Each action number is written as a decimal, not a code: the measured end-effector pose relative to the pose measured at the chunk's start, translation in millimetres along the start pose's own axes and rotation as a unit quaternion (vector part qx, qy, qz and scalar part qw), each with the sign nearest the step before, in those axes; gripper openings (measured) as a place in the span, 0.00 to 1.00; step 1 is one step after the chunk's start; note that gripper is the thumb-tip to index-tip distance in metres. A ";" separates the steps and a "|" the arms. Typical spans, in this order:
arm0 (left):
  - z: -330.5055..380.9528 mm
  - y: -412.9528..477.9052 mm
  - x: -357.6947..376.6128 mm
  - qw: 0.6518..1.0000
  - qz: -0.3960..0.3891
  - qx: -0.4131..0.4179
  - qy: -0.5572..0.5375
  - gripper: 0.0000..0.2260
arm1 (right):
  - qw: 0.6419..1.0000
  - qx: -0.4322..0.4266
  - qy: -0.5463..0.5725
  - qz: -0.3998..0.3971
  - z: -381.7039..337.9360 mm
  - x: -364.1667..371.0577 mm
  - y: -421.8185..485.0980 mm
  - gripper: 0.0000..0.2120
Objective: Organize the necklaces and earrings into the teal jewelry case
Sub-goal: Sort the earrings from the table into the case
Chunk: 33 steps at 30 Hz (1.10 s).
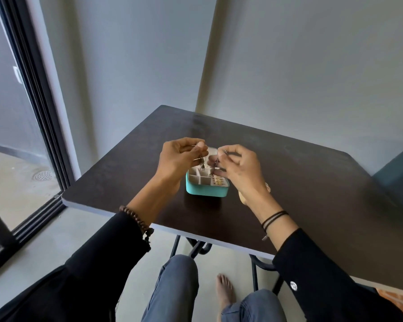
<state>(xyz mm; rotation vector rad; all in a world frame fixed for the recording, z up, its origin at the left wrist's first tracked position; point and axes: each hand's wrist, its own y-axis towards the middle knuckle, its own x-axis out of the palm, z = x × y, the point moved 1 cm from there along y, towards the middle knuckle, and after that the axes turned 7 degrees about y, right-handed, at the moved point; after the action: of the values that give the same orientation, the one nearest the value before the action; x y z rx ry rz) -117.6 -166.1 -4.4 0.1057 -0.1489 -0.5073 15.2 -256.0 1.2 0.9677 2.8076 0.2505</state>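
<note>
1. Dark worktop against grey walls carries the teal jewelry case, which sits open near its centre.
2. Just above the case, my left hand at 10 o'clock and my right hand at 2 o'clock both have their grip pinched on a fine metal piece. I cannot tell whether it is a necklace or an earring.
3. Gold pieces already sit in the case's 4 o'clock compartment.
4. I judge the step in hand is readying this piece. The next move calls for lowering it gently into a free compartment.

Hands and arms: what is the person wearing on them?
The left sleeve and right sleeve are long and black. A brown bead bracelet circles the left wrist, thin black cords the right. The right sleeve bears a small white round badge. The left hand and right hand are ungloved.
</note>
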 end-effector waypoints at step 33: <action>-45.1 -13.4 -12.9 0.993 0.057 0.025 0.099 0.07 | 0.989 -0.106 -0.091 -0.036 42.5 20.6 -10.9 0.07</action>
<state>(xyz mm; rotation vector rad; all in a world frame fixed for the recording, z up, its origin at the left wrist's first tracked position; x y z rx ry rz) -127.5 -168.5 -52.0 0.1934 0.0261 -0.3762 1.4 -247.2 -44.5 0.7977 2.5799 0.4199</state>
